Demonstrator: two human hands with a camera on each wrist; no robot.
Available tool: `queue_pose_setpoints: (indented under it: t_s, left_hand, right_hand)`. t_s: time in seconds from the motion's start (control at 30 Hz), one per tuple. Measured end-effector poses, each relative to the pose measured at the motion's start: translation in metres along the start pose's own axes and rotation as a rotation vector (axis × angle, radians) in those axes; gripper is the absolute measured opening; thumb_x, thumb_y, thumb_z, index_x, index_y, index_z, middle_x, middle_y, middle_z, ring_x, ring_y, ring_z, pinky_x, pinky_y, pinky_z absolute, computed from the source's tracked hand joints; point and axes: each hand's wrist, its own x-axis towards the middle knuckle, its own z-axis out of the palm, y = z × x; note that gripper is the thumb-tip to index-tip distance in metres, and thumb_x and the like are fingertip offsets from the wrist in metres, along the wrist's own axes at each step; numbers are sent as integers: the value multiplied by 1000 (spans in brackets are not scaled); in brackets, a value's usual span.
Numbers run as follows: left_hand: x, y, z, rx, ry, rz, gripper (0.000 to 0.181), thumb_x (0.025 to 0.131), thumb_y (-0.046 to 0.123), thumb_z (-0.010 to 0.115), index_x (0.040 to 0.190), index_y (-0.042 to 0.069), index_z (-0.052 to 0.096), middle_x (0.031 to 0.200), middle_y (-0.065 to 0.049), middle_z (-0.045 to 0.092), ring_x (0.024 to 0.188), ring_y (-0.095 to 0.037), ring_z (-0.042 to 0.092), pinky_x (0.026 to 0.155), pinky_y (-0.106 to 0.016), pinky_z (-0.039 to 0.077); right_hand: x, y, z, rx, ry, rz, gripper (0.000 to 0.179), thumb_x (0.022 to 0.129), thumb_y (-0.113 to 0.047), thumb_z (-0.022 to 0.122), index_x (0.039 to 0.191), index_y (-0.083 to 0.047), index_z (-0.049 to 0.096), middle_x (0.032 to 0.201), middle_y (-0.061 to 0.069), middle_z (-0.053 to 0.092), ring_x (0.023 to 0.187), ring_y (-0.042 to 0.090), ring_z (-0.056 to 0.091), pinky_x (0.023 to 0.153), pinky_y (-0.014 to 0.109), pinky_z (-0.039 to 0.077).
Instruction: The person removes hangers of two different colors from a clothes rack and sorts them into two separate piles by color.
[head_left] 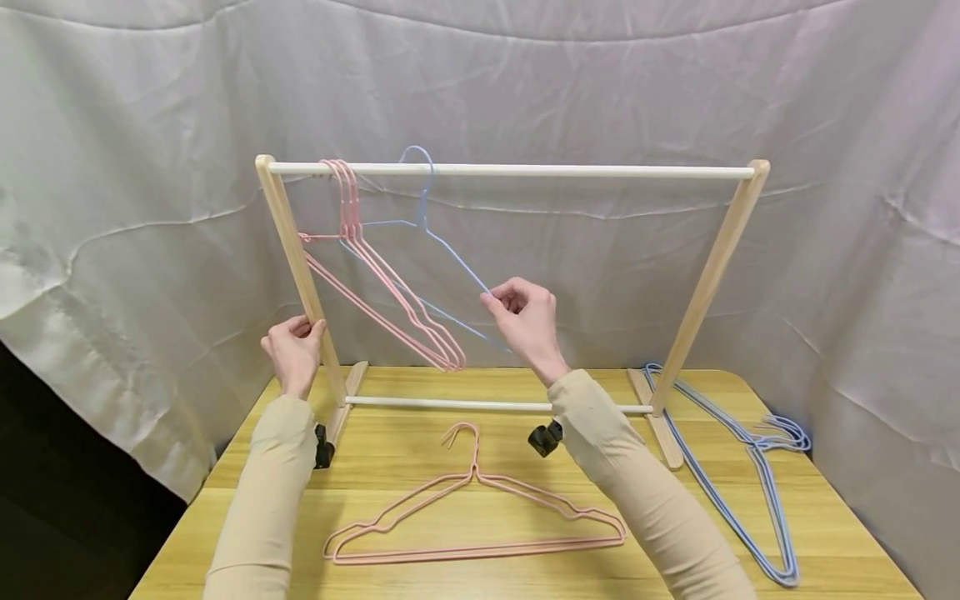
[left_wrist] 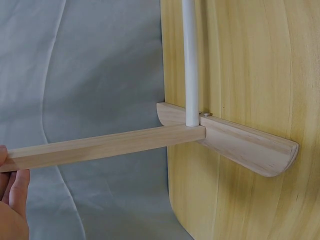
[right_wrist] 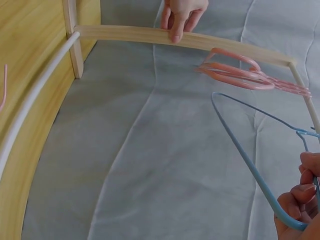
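My right hand [head_left: 527,321] pinches the sloping shoulder of a light blue wire hanger [head_left: 457,257], whose hook loops over the white top rail [head_left: 585,171] of a small garment rack. To the left of this hanger, several pink hangers [head_left: 350,208] are bunched on the rail near its left end. My left hand [head_left: 292,350] grips the rack's left wooden post [head_left: 280,208] below them. In the right wrist view, fingers of the right hand [right_wrist: 300,205] curl at the blue hanger's [right_wrist: 250,167] near corner.
More pink hangers [head_left: 480,552] lie overlapped on the wooden table [head_left: 225,533] in front of the rack. Several blue hangers [head_left: 783,435] are stacked at the right, beside the right post [head_left: 708,287]. A lower white bar [head_left: 450,404] joins the posts. Grey curtain [head_left: 600,92] hangs behind.
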Motion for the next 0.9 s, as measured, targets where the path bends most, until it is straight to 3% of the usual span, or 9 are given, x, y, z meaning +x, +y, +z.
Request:
queue_pose_setpoints:
  t_s: [0.27, 0.57, 0.9]
  left_hand:
    - [0, 1, 0, 3, 0, -1, 31, 94, 19, 70, 114, -4, 73, 114, -27, 72, 122, -36, 42, 104, -48, 27]
    - [0, 1, 0, 0, -4, -6, 31, 94, 19, 70, 115, -4, 73, 114, -27, 72, 123, -36, 42, 105, -48, 26]
    - [0, 1, -1, -5, -9, -18, 32, 94, 20, 70, 116, -4, 73, 116, -27, 71, 125, -35, 40, 106, -47, 28]
  right_hand:
    - [-5, -1, -4, 68, 60, -60, 8, 87, -4, 75, 83, 3, 72, 65, 17, 60, 56, 6, 44, 55, 17, 34]
    - [-17, 2, -13, 108, 97, -105, 8, 87, -1, 75, 83, 4, 72, 65, 16, 61, 55, 3, 44, 53, 15, 34]
    - [-36, 15, -27, 149, 136, -149, 7, 87, 2, 74, 81, 5, 71, 68, 22, 65, 55, 1, 46, 53, 13, 35]
